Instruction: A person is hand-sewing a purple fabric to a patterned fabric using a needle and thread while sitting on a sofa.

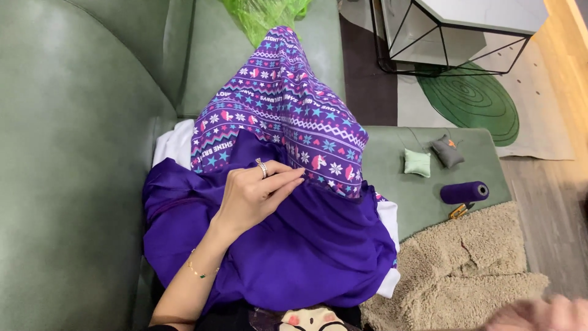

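Note:
A plain purple cloth lies draped over my lap and raised knee, which is covered by purple patterned trousers. My left hand, wearing a ring and a thin bracelet, rests on the cloth with thumb and fingers pinched on its upper edge near the knee. My right hand is a blur at the bottom right corner, far from the cloth; whether it holds anything cannot be made out.
I sit on a green leather sofa. On the green seat section lie a purple thread spool, small scissors, a green pincushion and a grey pincushion. A beige rug, a wire-framed table and a green plastic bag are nearby.

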